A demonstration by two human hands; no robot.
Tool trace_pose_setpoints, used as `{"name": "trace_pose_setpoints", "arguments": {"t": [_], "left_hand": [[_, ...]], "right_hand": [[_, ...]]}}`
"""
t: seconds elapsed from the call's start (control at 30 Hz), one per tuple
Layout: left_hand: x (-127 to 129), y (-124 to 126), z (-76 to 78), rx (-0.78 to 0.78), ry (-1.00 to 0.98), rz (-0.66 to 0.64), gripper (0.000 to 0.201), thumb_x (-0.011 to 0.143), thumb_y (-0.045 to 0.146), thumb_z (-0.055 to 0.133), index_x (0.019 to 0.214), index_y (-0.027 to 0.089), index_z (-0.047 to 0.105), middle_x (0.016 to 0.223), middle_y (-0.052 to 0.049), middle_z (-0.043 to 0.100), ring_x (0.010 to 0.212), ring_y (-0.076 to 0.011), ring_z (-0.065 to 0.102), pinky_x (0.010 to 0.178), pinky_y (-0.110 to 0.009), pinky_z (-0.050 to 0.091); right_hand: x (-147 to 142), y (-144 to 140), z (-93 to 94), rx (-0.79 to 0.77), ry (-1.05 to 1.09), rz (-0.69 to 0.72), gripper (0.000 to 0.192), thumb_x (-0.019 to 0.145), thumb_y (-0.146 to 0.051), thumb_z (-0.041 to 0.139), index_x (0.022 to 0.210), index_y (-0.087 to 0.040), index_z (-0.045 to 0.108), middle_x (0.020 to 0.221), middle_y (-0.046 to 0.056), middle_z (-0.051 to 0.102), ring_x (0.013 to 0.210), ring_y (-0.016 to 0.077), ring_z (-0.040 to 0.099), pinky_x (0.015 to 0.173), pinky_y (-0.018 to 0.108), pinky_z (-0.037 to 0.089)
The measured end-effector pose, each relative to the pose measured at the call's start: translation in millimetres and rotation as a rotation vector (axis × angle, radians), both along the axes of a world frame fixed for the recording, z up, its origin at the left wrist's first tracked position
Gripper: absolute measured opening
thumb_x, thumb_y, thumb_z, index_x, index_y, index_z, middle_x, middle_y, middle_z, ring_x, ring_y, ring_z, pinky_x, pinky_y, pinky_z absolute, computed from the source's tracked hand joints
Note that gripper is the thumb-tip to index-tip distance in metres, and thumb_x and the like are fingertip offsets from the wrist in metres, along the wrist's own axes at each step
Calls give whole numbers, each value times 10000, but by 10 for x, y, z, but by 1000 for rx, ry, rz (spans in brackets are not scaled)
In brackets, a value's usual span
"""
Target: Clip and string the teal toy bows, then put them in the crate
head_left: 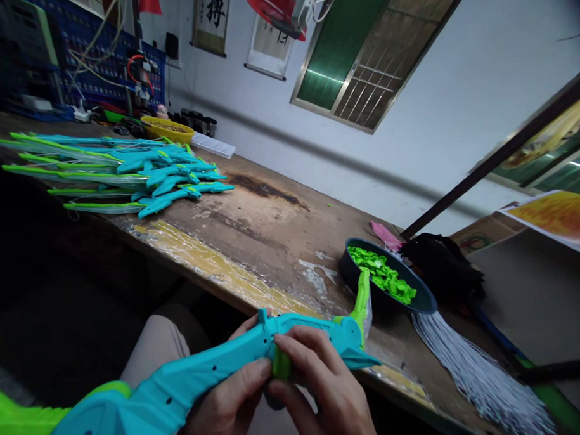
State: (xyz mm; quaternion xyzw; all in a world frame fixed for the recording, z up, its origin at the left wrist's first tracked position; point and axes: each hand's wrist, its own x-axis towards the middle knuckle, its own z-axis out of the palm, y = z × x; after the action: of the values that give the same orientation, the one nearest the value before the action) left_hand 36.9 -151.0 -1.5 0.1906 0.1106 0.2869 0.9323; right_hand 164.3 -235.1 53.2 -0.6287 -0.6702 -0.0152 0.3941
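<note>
Turquoise part (198, 376), cropped below, lies in the left grip (226, 404), right grip (330, 387) pinching a half-hidden green piece (280, 365).

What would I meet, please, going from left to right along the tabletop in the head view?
Blue-and-green pile, dark stain, dark bowl of green pieces, white cords.

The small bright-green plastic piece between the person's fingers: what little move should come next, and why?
Probably press the green piece against the long turquoise plastic body: the right hand pinches the piece close beside it, while the left hand grips the body.
</note>
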Motion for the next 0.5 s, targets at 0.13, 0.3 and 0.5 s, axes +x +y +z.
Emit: {"name": "trace_pose_setpoints", "arguments": {"t": [0.13, 0.3, 0.5], "left_hand": [[15, 17, 104, -59, -107, -21, 594, 921, 118, 562, 1472, 326, 488, 1279, -53, 696, 1282, -262, 569, 1152, -443, 389], [27, 59, 108, -76, -54, 18, 597, 933, 139, 553, 1498, 299, 446, 1233, -74, 712, 1231, -277, 597, 1115, -460, 423], [39, 40, 47, -71, -28, 35, 577, 883, 192, 643, 1436, 285, 507, 1180, -86, 726, 1193, -298, 626, 1107, -487, 428]], "right_hand": [[127, -34, 129, -35, 229, 28, 319, 872, -137, 720, 1151, -283, 669, 993, 40, 606, 804, 150, 661, 663, 200, 571], [7, -35, 57, -9, 765, -23, 60, 880, -251, 737, 938, -266, 744, 764, 7, 663, 673, 147, 650, 641, 229, 547], [-341, 138, -214, 27, 1115, -344, 290, 760, -449, 832, 808, -187, 717, 583, -4, 647, 516, 121, 568, 507, 197, 465]]}}
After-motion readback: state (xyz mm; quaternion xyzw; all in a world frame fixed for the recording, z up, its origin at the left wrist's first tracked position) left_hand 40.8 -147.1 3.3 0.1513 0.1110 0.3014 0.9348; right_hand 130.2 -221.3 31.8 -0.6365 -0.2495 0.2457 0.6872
